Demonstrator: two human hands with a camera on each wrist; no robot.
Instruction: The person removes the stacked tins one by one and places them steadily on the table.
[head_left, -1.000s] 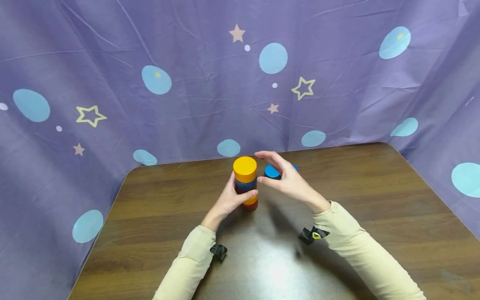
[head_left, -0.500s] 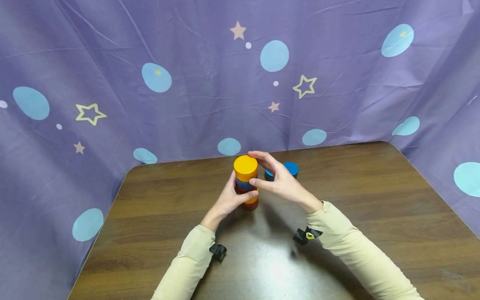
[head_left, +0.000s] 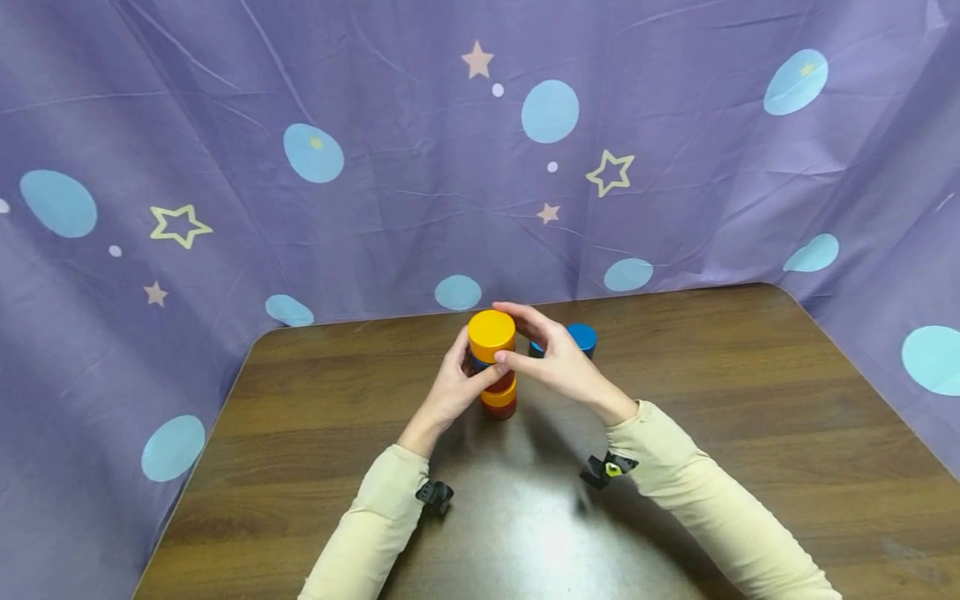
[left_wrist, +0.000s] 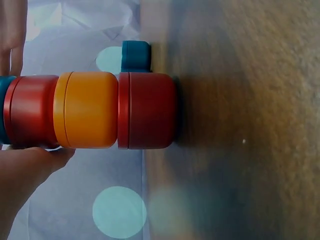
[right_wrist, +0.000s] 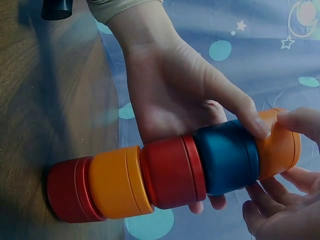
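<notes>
Basically gripping the upper part of an upright five-jar stack (right_wrist: 172, 171), right there on the wooden table (head_left: 322, 433), with a curled left hand (head_left: 448, 390). Also pinching the orange top jar (head_left: 491, 335) with the right hand (head_left: 561, 364), near two blue jars (head_left: 582, 337).

Brown wood-grain desk (head_left: 300, 500). Has rounded far corners; shows a bright reflection (head_left: 558, 548) toward the near side. Carries directly: one red jar (left_wrist: 150, 111), upright, at the bottom of a stack (right_wrist: 173, 172); farther back and to the right, a blue jar (head_left: 582, 337) and, partly hidden just beside it, a second blue jar (head_left: 536, 350).
</notes>
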